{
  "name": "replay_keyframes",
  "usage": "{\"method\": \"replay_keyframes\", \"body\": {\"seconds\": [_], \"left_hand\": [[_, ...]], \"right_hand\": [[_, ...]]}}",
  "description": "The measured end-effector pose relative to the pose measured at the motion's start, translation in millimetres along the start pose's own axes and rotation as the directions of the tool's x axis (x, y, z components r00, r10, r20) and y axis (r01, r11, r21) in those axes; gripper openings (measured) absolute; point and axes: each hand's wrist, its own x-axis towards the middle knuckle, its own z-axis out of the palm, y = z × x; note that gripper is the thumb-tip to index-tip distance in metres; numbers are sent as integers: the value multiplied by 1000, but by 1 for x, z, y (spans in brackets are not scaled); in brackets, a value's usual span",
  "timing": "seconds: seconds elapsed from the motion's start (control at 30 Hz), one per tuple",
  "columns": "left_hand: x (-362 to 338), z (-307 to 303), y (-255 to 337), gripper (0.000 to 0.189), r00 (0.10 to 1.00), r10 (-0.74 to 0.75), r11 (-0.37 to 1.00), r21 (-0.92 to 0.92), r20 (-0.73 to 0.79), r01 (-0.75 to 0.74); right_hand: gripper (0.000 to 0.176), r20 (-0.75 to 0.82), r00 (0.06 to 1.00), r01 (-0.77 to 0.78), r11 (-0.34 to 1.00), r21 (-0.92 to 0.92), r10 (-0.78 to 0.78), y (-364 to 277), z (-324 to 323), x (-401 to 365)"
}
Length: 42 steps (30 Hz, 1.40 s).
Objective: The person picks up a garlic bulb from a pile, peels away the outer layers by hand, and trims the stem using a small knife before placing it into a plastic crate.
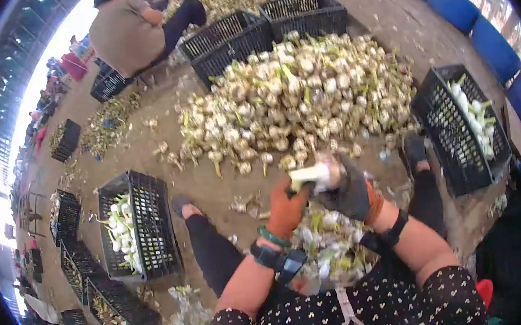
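A garlic bulb (319, 174) with its pale stem still on is held up between my gloved hands, above my lap. The stem end points left, at the fingers of my left hand (287, 209), which are closed on it. My right hand (348, 195) grips the bulb end; its fingers are partly blurred. Beneath both hands lies a heap of loose garlic skins and leaf scraps (327, 237), between my legs. A large pile of unpeeled garlic (304, 95) spreads over the ground in front of me.
A black crate (157, 229) with white cleaned garlic stands at my left, another such crate (451, 125) at my right. Two black crates (303, 17) stand behind the pile. A person (129, 34) sits at the far left. Several more crates (141, 324) line the left side.
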Motion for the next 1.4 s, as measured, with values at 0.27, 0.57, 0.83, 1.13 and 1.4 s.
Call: {"method": "replay_keyframes", "body": {"seconds": [0.27,0.57,0.83,1.13,1.4], "left_hand": [[-12,-15,68,31,973,197,980,-16,-121,-201],[21,-68,24,16,871,-490,552,-760,38,343],[5,-47,28,34,980,-33,982,189,195,-4],[-6,-35,51,25,915,229,844,401,331,-356],[-12,-33,40,33,910,321,887,255,262,-386]], "right_hand": [[26,-258,878,357,910,-210,-403,36,-17,6],[57,212,957,-282,797,535,197,11,-18,2],[46,102,992,-98,950,296,70,28,-27,-4],[40,19,985,-154,913,-377,174,16,-8,-12],[41,168,939,-167,824,-541,301,9,-17,-14]]}}
